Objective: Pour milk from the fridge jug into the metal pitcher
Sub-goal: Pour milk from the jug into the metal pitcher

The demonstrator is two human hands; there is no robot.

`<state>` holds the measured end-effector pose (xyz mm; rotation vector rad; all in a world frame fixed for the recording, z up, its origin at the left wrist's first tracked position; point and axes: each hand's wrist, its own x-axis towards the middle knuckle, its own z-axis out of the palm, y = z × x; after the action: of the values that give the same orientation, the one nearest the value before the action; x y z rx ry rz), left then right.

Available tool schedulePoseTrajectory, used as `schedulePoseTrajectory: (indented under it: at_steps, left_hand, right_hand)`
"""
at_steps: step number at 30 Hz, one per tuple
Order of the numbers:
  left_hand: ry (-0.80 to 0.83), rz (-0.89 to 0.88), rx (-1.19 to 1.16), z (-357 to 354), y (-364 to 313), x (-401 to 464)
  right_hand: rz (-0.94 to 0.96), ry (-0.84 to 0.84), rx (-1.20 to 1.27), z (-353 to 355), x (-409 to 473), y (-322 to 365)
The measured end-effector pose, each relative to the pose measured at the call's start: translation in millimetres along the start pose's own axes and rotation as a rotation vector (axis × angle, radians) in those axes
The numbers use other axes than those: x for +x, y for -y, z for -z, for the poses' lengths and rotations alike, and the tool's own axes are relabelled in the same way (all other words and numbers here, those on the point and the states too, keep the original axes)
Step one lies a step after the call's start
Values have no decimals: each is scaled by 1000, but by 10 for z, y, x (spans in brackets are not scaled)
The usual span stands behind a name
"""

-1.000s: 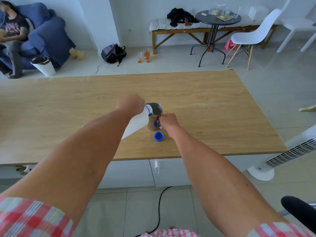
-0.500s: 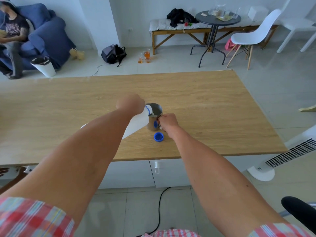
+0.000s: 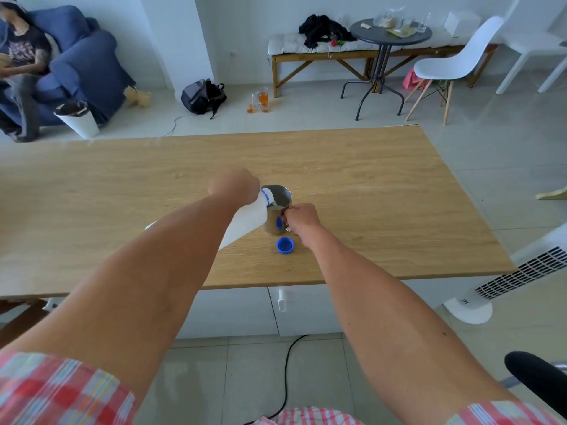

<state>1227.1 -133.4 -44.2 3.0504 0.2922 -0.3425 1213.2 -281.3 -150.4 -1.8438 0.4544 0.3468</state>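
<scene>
A white plastic milk jug (image 3: 245, 220) is tipped to the right, its blue-ringed mouth over the rim of the metal pitcher (image 3: 275, 210) on the wooden table (image 3: 383, 194). Milk shows inside the pitcher below the spout. My left hand (image 3: 234, 185) grips the jug near its neck; my forearm hides most of the jug's body. My right hand (image 3: 302, 220) is closed on the pitcher's handle at its right side. The jug's blue cap (image 3: 285, 245) lies open side up on the table just in front of the pitcher.
A white tower fan (image 3: 506, 277) stands at the table's right front corner. A black cable (image 3: 285, 378) runs over the floor below me. Beyond the table are a backpack (image 3: 202, 96), a round black table (image 3: 389, 35), a white chair (image 3: 454, 65) and a person in a blue armchair (image 3: 76, 65).
Both hands, the jug and the pitcher hold nearly the same pose across the frames; the jug stays tipped over the pitcher.
</scene>
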Motion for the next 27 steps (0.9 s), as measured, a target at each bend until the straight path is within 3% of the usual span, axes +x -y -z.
schedulePoseTrajectory:
  at_steps: [27]
  left_hand:
    - [9,10,-3,51,-15,-26]
  right_hand:
    - [11,2,32,-34,51,-23]
